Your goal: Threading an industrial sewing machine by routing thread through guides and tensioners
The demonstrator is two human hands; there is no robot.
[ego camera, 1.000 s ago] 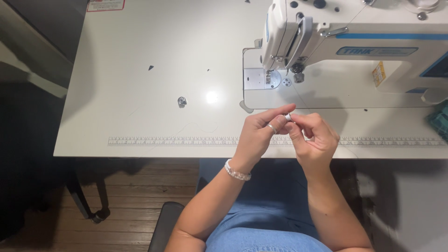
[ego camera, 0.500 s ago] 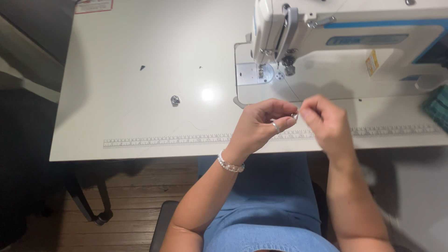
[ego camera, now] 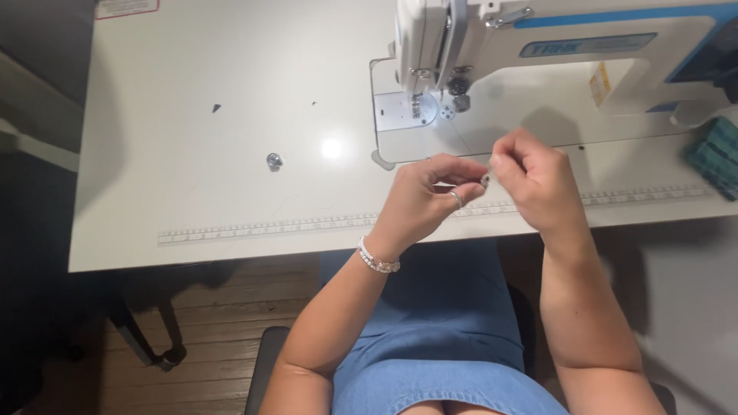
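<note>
A person seated at a white surface (ego camera: 231,192) brings both hands together just right of centre in the frame, in front of a white and blue sewing machine (ego camera: 538,54) at upper right. The left hand (ego camera: 427,200), wearing a ring and a beaded bracelet (ego camera: 377,257), has its fingertips pressed together on a tiny metallic piece (ego camera: 485,180); what it is cannot be told. The right hand (ego camera: 534,177) is curled, thumb and forefinger closed on the same spot, possibly on a thread too fine to see.

The piece sits over the near edge of the surface, above the person's blue lap. A loosened pinch there would likely send it to the wooden floor (ego camera: 207,338) at lower left. A small metal bobbin (ego camera: 274,161) lies loose at centre left, well apart from the hands; a sweep of the forearm could roll it off.
</note>
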